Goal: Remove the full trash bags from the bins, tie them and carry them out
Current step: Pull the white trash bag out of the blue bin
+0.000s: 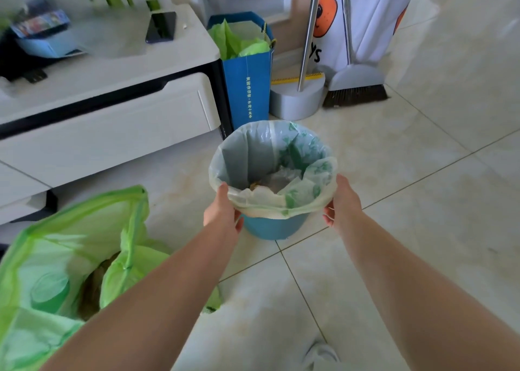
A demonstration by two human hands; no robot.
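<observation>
Both hands reach the small blue bin (271,227) on the tiled floor (408,173). Left hand (223,214) sits at the near-left rim, thumb up against the folded-over edge of the pale trash bag (270,173); its fingers (239,224) curl under the bag's overhang, tips hidden. Right hand (343,202) is at the near-right rim, fingers (327,216) partly bent against the overhang. Cannot tell whether either hand actually pinches the plastic or only touches it.

Between the two sets of fingers: the bag, still lining the bin, mouth open, green print on its right side. Contents low inside, crumpled and hard to identify.

Near-left of the left fingers: a green bag (64,280) on the floor, open, cut off by the frame edge, contents blurred. Beyond the fingers: blue paper bag (247,89), dustpan (298,98) and broom (356,89), handles cut off at top. Far left: white counter (112,61), items on it blurred.
</observation>
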